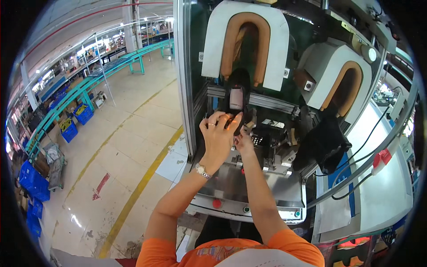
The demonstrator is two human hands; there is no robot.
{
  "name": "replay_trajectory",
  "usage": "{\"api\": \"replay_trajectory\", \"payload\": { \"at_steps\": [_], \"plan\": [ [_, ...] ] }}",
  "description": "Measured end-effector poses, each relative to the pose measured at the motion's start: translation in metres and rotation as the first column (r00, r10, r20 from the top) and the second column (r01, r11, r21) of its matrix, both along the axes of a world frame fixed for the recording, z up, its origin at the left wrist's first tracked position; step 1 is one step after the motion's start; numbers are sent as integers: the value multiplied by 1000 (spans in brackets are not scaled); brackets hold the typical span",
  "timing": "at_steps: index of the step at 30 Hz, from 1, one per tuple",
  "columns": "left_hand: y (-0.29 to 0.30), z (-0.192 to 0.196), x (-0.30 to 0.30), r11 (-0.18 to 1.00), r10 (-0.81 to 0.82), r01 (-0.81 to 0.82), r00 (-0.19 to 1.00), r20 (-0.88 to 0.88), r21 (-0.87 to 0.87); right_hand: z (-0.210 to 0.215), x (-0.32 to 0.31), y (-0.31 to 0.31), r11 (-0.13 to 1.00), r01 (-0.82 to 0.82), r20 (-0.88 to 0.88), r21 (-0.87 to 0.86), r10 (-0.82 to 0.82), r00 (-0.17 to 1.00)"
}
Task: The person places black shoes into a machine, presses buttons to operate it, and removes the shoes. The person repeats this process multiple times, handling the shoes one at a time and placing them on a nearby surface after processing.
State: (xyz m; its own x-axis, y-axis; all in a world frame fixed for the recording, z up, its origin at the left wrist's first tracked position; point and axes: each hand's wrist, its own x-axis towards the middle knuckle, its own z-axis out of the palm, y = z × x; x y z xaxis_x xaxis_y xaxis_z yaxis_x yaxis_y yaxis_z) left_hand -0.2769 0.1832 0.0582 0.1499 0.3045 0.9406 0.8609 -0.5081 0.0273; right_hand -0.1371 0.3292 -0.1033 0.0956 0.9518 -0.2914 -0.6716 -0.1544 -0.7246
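A black piece (240, 80), which looks like a shoe upper, sits at the left station of a machine, below a white U-shaped block with a brown padded lining (231, 38). A pale pinkish pad (236, 98) shows in its middle. My left hand (218, 133) curves over the near end of the piece, fingers bent around it, with an orange-red light on the fingertips. My right hand (243, 141) grips the same end from the right and lower down, its fingertips partly hidden. A second black piece (322, 144) hangs at the right station, apart from my hands.
Below my arms runs the machine's metal front ledge with a red button (216, 203) and green buttons (246, 209). An upright metal frame post (186, 80) stands close on the left. Cables (356, 187) loop at the right. Blue crates (33, 180) and a green conveyor (84, 86) stand farther left.
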Motion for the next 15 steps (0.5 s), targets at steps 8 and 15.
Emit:
{"api": "replay_trajectory", "payload": {
  "at_steps": [8,15],
  "plan": [
    [6,0,-1,1000,-11,11,1000,6,29,-32,-1,12,996,0,-18,86,2,1000],
    [2,-2,1,1000,14,-14,1000,21,1,0,-14,-11,1000,-12,4,24,12,1000]
  ]
}}
